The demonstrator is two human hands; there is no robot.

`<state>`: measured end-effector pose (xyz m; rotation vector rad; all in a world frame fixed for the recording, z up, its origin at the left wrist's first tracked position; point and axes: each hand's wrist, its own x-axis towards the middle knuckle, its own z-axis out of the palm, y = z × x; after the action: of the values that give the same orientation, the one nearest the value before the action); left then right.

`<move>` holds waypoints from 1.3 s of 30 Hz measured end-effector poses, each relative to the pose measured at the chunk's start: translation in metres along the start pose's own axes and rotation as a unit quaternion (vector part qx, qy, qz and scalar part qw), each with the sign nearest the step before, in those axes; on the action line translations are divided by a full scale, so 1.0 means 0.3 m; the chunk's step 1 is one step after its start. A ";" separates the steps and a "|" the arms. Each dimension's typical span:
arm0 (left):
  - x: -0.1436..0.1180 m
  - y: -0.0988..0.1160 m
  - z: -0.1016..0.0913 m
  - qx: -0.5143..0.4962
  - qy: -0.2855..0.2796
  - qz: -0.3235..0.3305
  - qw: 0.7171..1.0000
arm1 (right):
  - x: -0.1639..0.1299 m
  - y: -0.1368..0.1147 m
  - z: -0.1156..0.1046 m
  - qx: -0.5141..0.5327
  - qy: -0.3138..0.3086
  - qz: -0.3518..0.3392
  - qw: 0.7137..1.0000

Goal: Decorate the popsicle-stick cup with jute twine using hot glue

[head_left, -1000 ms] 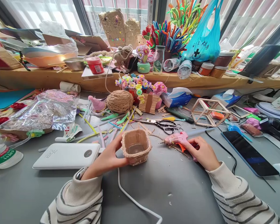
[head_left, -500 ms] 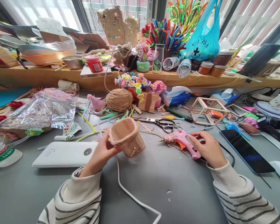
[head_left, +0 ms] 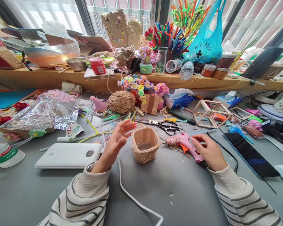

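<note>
A small basket (head_left: 146,152) stands upright on the grey table, its sides covered in wooden slats and its rim wrapped in twine. Just left of it my left hand (head_left: 119,136) is raised, fingers apart, holding nothing. A pink glue gun (head_left: 185,144) lies on its side to the basket's right, nozzle toward the basket. My right hand (head_left: 209,149) has its curled fingertips on the gun's handle. Behind the basket are black-handled scissors (head_left: 168,125).
A white power bank (head_left: 68,155) lies left, with a white cable (head_left: 132,196) running forward. A phone (head_left: 251,153) is at right. Farther back are a twine ball (head_left: 122,102), a wooden stick frame (head_left: 211,113), fluffy flowers (head_left: 136,86) and a crowded ledge (head_left: 85,82).
My left hand has set the basket down on the table, let go of it and drawn back to its left. My right hand has stayed at the glue gun.
</note>
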<state>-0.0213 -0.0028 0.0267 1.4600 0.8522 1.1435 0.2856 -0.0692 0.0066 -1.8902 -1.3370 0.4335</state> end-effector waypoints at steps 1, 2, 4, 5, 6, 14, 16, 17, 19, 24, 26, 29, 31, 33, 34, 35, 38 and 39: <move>0.014 0.006 -0.001 0.028 0.050 -0.015 0.998 | 0.000 -0.001 0.001 0.003 0.003 0.003 1.000; 0.030 0.012 -0.001 0.095 0.088 -0.040 0.991 | -0.001 -0.002 0.003 0.006 0.005 0.007 1.000; 0.064 0.019 0.000 0.243 0.103 -0.073 0.962 | -0.001 -0.001 0.005 0.011 0.009 0.011 1.000; 0.080 0.018 0.000 0.269 0.090 -0.081 0.955 | 0.000 0.000 0.006 0.014 0.009 0.012 1.000; 0.095 0.015 0.002 0.294 0.074 -0.088 0.949 | 0.000 0.001 0.007 0.015 0.008 0.013 1.000; 0.129 -0.023 0.036 0.382 -0.001 -0.096 0.919 | -0.002 0.000 0.013 0.020 0.006 0.020 1.000; 0.125 -0.027 0.038 0.390 -0.004 -0.098 0.916 | -0.003 -0.002 0.014 0.019 0.006 0.019 1.000; 0.123 -0.028 0.038 0.391 -0.003 -0.099 0.915 | -0.003 -0.004 0.014 0.018 0.006 0.018 1.000; 0.121 -0.028 0.034 0.391 0.004 -0.099 0.915 | -0.003 -0.007 0.012 0.016 0.008 0.016 1.000; 0.121 -0.027 0.020 0.376 0.048 -0.078 0.922 | -0.002 -0.023 -0.006 0.003 0.029 0.003 1.000; 0.119 -0.031 0.015 0.368 0.070 -0.060 0.925 | -0.004 -0.036 -0.019 0.000 0.038 -0.012 0.999; 0.115 -0.037 0.011 0.353 0.099 -0.022 0.930 | -0.008 -0.074 -0.041 -0.001 0.047 -0.040 0.998; 0.111 -0.038 0.012 0.342 0.118 0.011 0.932 | -0.007 -0.115 -0.052 -0.004 0.049 -0.069 0.996; 0.106 -0.037 0.015 0.334 0.138 0.047 0.931 | -0.001 -0.168 -0.056 -0.014 0.050 -0.125 0.991; 0.104 -0.035 0.017 0.330 0.148 0.065 0.930 | 0.005 -0.199 -0.053 -0.017 0.040 -0.160 0.986; 0.102 -0.033 0.018 0.328 0.156 0.082 0.928 | 0.013 -0.230 -0.047 -0.019 0.025 -0.192 0.981; 0.099 -0.030 0.021 0.328 0.179 0.131 0.919 | 0.044 -0.322 -0.008 -0.008 -0.008 -0.275 0.961; 0.097 -0.029 0.022 0.330 0.185 0.146 0.914 | 0.055 -0.350 0.010 0.002 -0.014 -0.295 0.955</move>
<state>-0.0060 0.0242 0.0245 2.0028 1.4161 1.4677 0.2220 -0.0366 0.0853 -1.3849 -1.8241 0.1538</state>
